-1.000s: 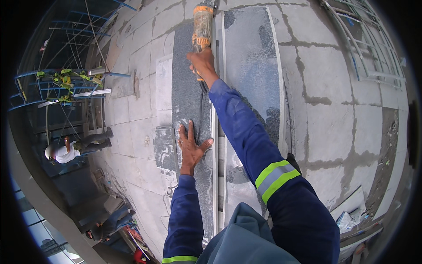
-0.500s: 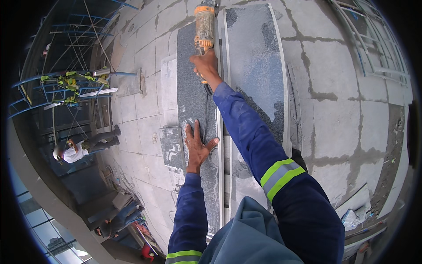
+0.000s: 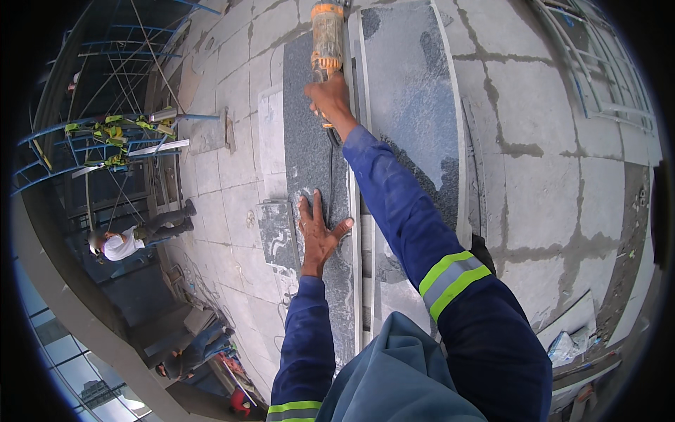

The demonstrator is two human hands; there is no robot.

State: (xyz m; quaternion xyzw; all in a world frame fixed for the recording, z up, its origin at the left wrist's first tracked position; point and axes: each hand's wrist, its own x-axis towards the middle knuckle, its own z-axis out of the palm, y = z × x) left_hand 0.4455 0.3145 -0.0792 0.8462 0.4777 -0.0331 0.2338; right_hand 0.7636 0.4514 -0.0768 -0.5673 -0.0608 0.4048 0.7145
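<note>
Power tool (image 3: 328, 35), a dust-caked cylinder with orange plastic ends, is over the far part of a long, dark-grey speckled stone slab (image 3: 299, 119), its head cut off by the upper edge of the view. The right hand (image 3: 332, 98) is wrapped round its rear handle; a thin black cord (image 3: 331, 176) trails back from there along the slab. The left hand (image 3: 320, 243) is spread wide, palm down on the same slab, thumb out to the side, grasping nothing. The tool looks rigid and fairly heavy, so the rear handle plus a second hold round the barrel should suit it; dust could make the casing slick. The slab is probably heavy, stiff and brittle at its edges, best taken from beneath along both long sides. No brand, label or writing is readable on either
</note>
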